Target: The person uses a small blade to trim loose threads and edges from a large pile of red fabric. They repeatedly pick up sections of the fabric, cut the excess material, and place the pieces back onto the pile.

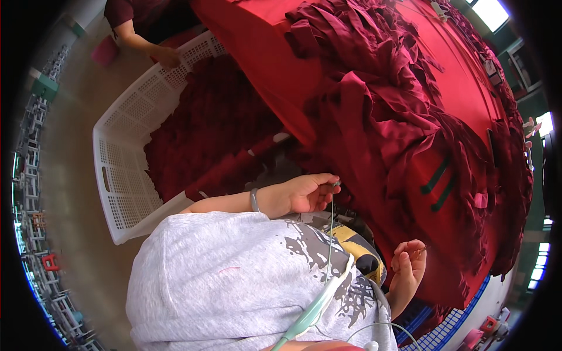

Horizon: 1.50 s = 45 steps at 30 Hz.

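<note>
My left hand (307, 193), a grey band round its wrist, is closed with thumb and fingertips pinched on a thin green-grey cord (331, 234). The cord runs from the fingers down to a pale green and white neck strap (313, 313) on my chest. My right hand (408, 266) is raised beside the hanging cloth, its fingers curled and pressed together. Anything between those fingertips is too small to make out. Close by, a heap of dark red fabric pieces (374, 111) spreads over a table with a bright red cover (275, 64).
To the left stands a white perforated plastic basket (126, 158) full of dark red fabric (205, 117). Another person's hand (167, 57) touches its far rim. A blue grated crate (448, 322) sits low at the right. Beyond the floor, racks line the far left.
</note>
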Motion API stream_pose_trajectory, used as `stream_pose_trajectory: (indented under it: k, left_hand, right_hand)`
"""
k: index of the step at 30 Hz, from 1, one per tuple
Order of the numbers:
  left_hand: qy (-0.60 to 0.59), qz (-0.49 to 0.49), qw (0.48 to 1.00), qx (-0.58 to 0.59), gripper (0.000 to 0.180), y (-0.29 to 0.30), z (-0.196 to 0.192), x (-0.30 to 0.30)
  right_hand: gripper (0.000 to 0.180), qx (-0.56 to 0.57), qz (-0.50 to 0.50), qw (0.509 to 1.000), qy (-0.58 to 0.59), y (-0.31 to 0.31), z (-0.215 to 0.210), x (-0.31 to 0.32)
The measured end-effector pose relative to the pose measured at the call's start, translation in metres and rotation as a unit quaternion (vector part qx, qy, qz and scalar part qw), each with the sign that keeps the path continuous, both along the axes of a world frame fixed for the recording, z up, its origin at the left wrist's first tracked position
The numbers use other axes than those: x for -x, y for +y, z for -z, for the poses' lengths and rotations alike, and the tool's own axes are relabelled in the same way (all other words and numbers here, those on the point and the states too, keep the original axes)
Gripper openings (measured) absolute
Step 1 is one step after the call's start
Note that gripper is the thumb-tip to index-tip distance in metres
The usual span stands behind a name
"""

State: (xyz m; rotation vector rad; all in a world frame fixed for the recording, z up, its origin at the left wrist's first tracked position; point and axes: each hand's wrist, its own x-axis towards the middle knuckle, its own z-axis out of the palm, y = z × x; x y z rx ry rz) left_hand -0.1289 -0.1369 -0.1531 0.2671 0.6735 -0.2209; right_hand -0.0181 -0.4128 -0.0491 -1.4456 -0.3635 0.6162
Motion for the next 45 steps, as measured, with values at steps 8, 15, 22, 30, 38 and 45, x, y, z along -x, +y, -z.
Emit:
stream_pose_trajectory:
  k: [8, 15, 22, 30, 38, 45]
  left_hand:
    - [0.016, 0.005, 1.000, -0.001, 0.011, -0.004, -0.001, -0.005]
    - [0.006, 0.018, 1.000, 0.021, 0.011, -0.005, 0.007, -0.011]
    - [0.019, 0.021, 0.999, 0.016, 0.012, -0.011, 0.008, -0.017]
    - [0.039, 0.027, 0.999, 0.012, 0.011, -0.009, 0.003, -0.019]
    - [-0.009, 0.018, 0.993, -0.115, 0.014, -0.020, -0.017, -0.017]
    - [0.016, -0.022, 0.993, -0.113, 0.016, -0.026, -0.013, -0.010]
  right_hand:
    - [0.025, 0.009, -0.002, 1.000, 0.012, -0.002, -0.005, 0.001]
    - [0.030, 0.042, 0.011, 0.999, 0.018, -0.005, 0.000, 0.002]
    - [0.028, 0.084, 0.016, 0.996, 0.020, -0.006, 0.003, 0.006]
    - [0.033, 0.066, 0.002, 0.996, 0.063, -0.011, 0.018, -0.010]
    - [0.031, 0.079, -0.027, 0.994, 0.069, -0.006, 0.035, -0.017]
    - [0.030, 0.100, -0.067, 0.992, 0.040, 0.000, 0.029, -0.026]
